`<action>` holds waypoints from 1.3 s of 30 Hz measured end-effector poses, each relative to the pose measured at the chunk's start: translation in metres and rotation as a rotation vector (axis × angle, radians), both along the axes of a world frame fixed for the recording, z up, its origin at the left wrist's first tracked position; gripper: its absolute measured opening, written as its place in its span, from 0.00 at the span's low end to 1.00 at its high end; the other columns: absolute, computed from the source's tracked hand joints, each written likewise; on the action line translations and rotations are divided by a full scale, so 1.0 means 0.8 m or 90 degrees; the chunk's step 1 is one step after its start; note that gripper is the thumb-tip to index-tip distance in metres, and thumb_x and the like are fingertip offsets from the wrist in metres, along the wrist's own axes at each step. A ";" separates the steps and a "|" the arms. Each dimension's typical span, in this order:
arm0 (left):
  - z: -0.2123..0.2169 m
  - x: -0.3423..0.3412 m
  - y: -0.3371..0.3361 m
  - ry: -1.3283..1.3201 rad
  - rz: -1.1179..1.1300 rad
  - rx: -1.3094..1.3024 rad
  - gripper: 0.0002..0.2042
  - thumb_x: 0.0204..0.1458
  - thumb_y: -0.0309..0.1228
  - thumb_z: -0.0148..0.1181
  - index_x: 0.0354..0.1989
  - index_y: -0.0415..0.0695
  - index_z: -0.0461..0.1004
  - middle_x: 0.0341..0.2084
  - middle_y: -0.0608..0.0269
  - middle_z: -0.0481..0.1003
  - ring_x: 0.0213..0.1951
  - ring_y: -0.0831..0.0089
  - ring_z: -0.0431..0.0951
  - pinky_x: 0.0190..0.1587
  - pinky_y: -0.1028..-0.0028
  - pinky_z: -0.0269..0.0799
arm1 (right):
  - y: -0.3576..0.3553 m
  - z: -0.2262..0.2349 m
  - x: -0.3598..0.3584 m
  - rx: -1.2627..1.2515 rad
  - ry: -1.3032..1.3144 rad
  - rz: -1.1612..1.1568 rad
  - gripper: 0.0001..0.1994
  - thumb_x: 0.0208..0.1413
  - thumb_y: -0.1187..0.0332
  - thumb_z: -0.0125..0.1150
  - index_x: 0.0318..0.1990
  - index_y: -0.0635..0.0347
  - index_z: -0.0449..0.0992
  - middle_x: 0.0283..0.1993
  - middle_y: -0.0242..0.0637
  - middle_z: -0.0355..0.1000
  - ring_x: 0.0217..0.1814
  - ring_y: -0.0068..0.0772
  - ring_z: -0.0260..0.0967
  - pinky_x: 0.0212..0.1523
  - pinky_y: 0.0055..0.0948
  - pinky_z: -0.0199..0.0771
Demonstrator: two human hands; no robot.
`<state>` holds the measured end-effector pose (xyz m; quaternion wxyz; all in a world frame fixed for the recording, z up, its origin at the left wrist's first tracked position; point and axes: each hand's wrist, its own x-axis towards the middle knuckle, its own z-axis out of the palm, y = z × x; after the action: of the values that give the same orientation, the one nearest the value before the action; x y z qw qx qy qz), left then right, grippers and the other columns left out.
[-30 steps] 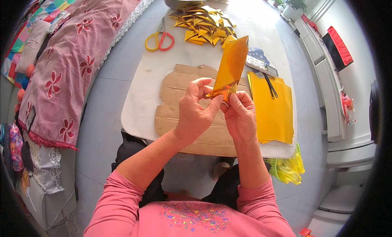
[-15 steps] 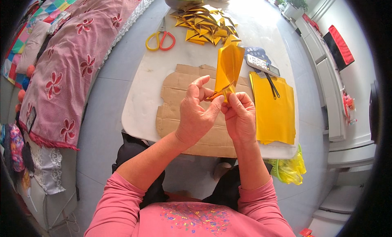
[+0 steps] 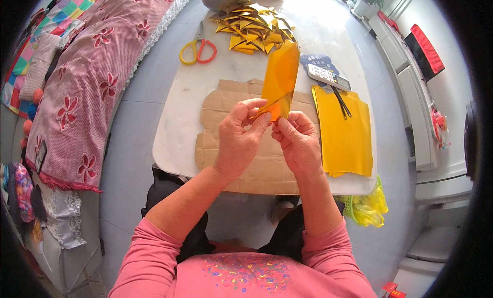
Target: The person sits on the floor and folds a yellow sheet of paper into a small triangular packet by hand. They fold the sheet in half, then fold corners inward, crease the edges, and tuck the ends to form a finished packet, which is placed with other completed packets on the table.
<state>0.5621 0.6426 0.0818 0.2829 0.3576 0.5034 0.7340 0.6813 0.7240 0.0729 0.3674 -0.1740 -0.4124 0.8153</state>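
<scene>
Left hand [image 3: 241,138] and right hand [image 3: 298,141] each had a pinching grip on the lower end of the gold paper sheet [image 3: 280,82], held upright above the cardboard [image 3: 231,149] mid-frame; the glossy sheet could slip or crease off-line if either pinch eased, I'd judge. Flat gold stack [image 3: 346,136] sat centre-right on the table [image 3: 174,144], folded gold pieces [image 3: 254,28] top centre, and a dark-blue, probably printed, packet [image 3: 316,61] just above the stack.
</scene>
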 end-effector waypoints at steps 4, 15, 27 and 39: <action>0.003 -0.009 -0.002 -0.091 -0.062 -0.036 0.08 0.55 0.21 0.58 0.43 0.36 0.73 0.35 0.59 0.78 0.38 0.75 0.78 0.44 0.76 0.75 | 0.000 0.003 0.001 0.046 -0.053 -0.011 0.07 0.57 0.69 0.63 0.38 0.61 0.77 0.33 0.33 0.75 0.33 0.20 0.70 0.36 0.20 0.69; 0.001 -0.015 -0.010 -0.104 -0.070 -0.086 0.02 0.53 0.24 0.63 0.31 0.40 0.78 0.28 0.67 0.78 0.32 0.83 0.74 0.38 0.81 0.69 | -0.008 0.005 -0.006 0.036 -0.034 -0.052 0.07 0.60 0.67 0.59 0.40 0.61 0.77 0.34 0.32 0.75 0.33 0.20 0.69 0.37 0.20 0.70; 0.002 -0.012 -0.009 0.016 -0.085 -0.019 0.03 0.50 0.23 0.65 0.30 0.36 0.78 0.31 0.65 0.76 0.34 0.80 0.74 0.37 0.81 0.70 | -0.004 0.004 -0.004 0.058 0.096 -0.015 0.08 0.63 0.65 0.55 0.42 0.58 0.75 0.43 0.34 0.75 0.42 0.22 0.72 0.43 0.23 0.73; -0.006 0.003 -0.010 0.152 -0.019 -0.042 0.04 0.48 0.23 0.67 0.27 0.38 0.77 0.25 0.65 0.76 0.29 0.79 0.73 0.35 0.78 0.69 | 0.006 -0.008 0.000 -0.016 0.101 -0.013 0.07 0.63 0.68 0.54 0.36 0.59 0.74 0.35 0.33 0.74 0.38 0.23 0.73 0.42 0.26 0.75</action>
<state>0.5646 0.6343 0.0773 0.2431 0.4405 0.5519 0.6651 0.6815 0.7286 0.0666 0.4050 -0.1179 -0.3701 0.8277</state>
